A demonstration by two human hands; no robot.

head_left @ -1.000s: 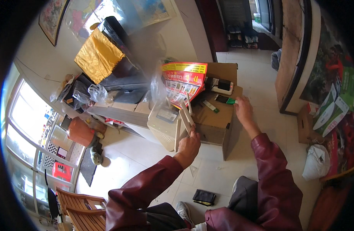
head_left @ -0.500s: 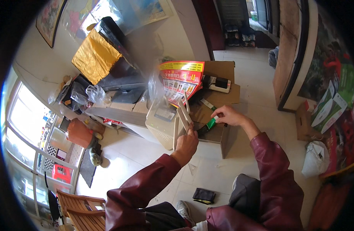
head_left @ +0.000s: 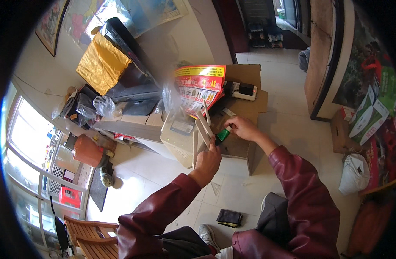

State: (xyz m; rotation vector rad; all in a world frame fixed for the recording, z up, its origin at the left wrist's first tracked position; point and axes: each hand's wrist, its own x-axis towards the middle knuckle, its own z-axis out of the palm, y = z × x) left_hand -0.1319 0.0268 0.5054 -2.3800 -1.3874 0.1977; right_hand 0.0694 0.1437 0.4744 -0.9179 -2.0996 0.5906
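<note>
A pale router [head_left: 177,140] with several upright antennas [head_left: 201,128] stands at the near edge of the cardboard-topped surface. My left hand [head_left: 207,163] is closed at the lower part of these antennas, its index finger pointing up along them; the grip itself is partly hidden. Just to the right, my right hand [head_left: 244,128] pinches one end of a small green tube-like thing [head_left: 223,134]. Its dark end is close to my left fingertips; I cannot tell whether they touch.
A red and yellow printed flyer [head_left: 200,88] lies behind the router, beside a white device with a black top [head_left: 244,91] on cardboard [head_left: 249,71]. A black wallet-like object [head_left: 229,218] is on the floor by my feet. Wooden slatted chairs [head_left: 94,235] stand at lower left.
My right hand has moved left with the green thing, bringing its dark end up to my left fingers. My left hand has stayed at the antennas.
</note>
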